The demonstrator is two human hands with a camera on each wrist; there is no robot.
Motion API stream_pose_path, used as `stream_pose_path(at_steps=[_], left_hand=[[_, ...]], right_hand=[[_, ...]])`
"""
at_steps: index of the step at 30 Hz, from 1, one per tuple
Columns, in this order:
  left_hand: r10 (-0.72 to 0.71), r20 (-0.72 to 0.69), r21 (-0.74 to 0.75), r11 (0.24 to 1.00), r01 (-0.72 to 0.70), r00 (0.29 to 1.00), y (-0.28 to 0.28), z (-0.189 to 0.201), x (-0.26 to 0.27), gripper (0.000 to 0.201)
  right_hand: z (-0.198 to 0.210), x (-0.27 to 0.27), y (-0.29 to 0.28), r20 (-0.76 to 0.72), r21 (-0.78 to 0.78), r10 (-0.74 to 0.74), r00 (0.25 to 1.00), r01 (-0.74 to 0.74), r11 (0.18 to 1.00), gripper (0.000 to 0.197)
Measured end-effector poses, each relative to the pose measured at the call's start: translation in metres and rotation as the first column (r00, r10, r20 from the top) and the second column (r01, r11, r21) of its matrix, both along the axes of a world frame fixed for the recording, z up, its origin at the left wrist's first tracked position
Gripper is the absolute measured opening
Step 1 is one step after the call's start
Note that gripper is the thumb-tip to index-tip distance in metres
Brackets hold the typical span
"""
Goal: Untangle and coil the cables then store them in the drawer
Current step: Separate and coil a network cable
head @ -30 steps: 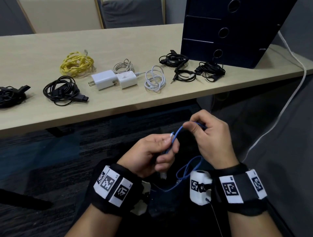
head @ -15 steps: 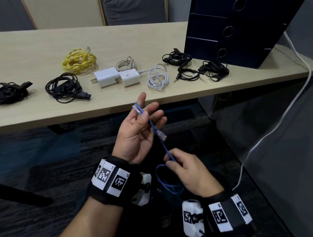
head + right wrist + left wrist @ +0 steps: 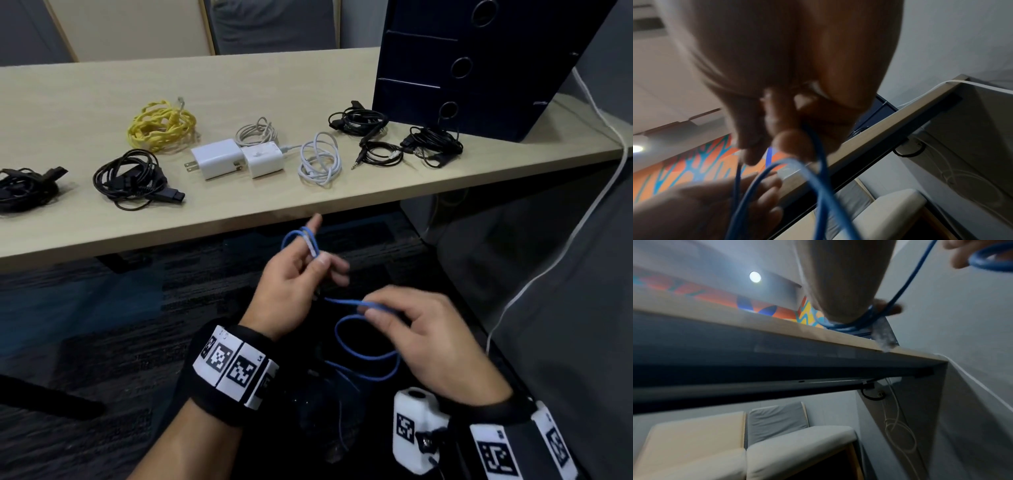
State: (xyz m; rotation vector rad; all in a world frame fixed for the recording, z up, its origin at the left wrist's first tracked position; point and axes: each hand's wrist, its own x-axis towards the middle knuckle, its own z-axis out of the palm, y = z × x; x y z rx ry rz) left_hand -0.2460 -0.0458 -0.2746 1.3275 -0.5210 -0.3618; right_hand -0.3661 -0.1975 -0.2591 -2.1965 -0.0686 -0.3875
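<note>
Pale wood runs across the table (image 3: 102, 85), which carries bundled cords: a yellow cable (image 3: 161, 125), black cables (image 3: 132, 178), two white chargers (image 3: 236, 159), a white cable (image 3: 320, 161) and, at the far right, a dark drawer unit (image 3: 479, 61). Below the table edge, over dark carpet, both hands work a thin blue cable (image 3: 363, 346). The left hand (image 3: 294, 284) has turns of it looped round raised fingers, thumb pressing the clear-plugged end against them. The right hand (image 3: 431, 339) pinches the free run between thumb and fingertips, slack hanging in a loop beneath.

I judge the cable light and springy — stiff enough to hold a loop, slick enough to unwind if released. Best hold seems a firm pinch at the crossing of the turns, feeding slack a little at a time — never pulling by the brittle-looking plug.
</note>
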Motion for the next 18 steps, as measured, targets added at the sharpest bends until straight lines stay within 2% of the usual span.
stream_pose_path(at_steps=[2,4,6,9,12,14,16,18], left_hand=[[-0.147,-0.031,0.123,0.981,0.15,0.989,0.003,-0.001,-0.003,0.041],[-0.294,-0.107,0.158,0.938,0.308,0.95,0.006,-0.001,-0.006,0.03],[-0.441,-0.173,0.1,0.881,0.462,0.88,0.008,0.001,-0.01,0.027],[-0.608,-0.25,-0.142,0.793,0.593,0.754,0.012,0.005,-0.012,0.019],[-0.7,-0.294,-0.459,0.701,0.546,0.651,0.013,0.01,-0.015,0.022],[-0.737,-0.286,-0.627,0.627,0.462,0.612,0.012,0.017,-0.017,0.026],[-0.762,-0.298,-0.755,0.557,0.347,0.575,0.013,0.022,-0.014,0.035],[-0.755,-0.326,-0.819,0.526,0.23,0.569,0.016,0.022,-0.005,0.041]], right_hand=[[0.003,0.005,-0.007,0.112,-0.012,-0.122,0.986,0.125,0.992,0.006],[0.006,0.013,-0.014,0.165,-0.015,-0.188,0.968,0.193,0.981,0.004],[0.007,0.02,-0.017,0.194,0.001,-0.225,0.955,0.229,0.973,0.007],[0.005,0.031,-0.02,0.197,0.077,-0.236,0.952,0.225,0.971,0.012],[-0.006,0.04,-0.017,0.153,0.126,-0.185,0.971,0.167,0.978,0.011],[-0.02,0.046,-0.013,0.075,0.119,-0.13,0.989,0.12,0.986,0.008],[-0.035,0.046,-0.01,-0.021,0.108,-0.063,0.998,0.065,0.992,0.009],[-0.047,0.04,-0.009,-0.15,0.136,0.003,0.989,0.017,0.991,0.012]])
